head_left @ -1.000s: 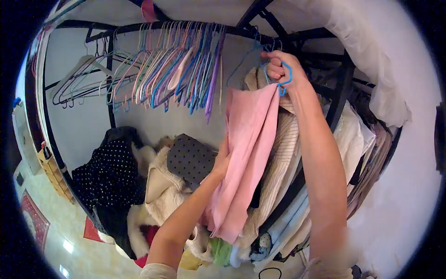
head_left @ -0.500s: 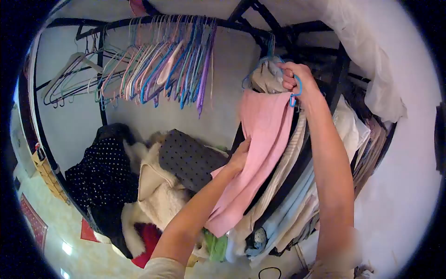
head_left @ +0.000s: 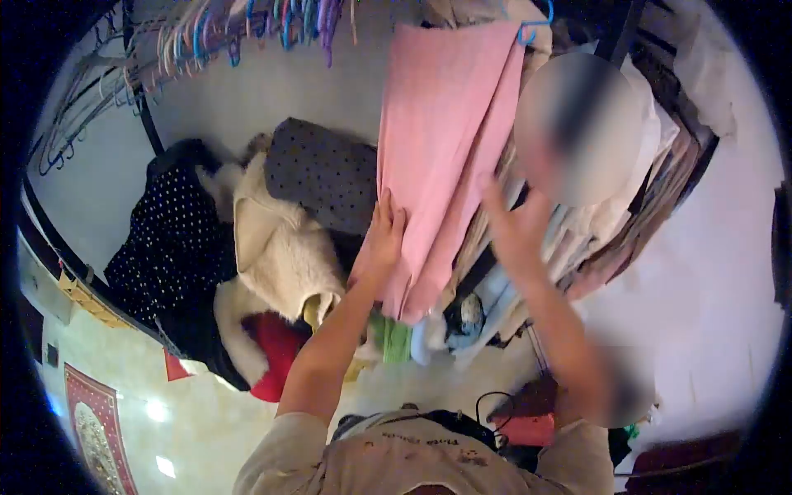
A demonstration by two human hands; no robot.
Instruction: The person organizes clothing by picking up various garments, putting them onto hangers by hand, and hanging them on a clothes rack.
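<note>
A long pink garment (head_left: 441, 140) hangs from a blue hanger (head_left: 538, 23) at the top of the view, its lower end creased. My left hand (head_left: 386, 235) is at its left edge, fingers closed over the cloth; the thumb is hard to make out. Just off the garment's right side, my right hand (head_left: 521, 227) is blurred, with fingers apart and nothing visible in it. Below and left of the pink cloth lie a dark grey dotted garment (head_left: 322, 169) and a cream fluffy garment (head_left: 285, 256).
Several coloured hangers (head_left: 239, 33) hang from the rack at upper left. A black white-dotted garment (head_left: 177, 231) and a red cloth (head_left: 279, 355) lie at left. More hanging clothes (head_left: 635, 198) crowd the right side. A patterned red rug (head_left: 99, 429) is on the floor.
My right hand has let go of the blue hanger and come down beside the pink garment. My left hand stays at the garment's left edge. The view has tilted downward.
</note>
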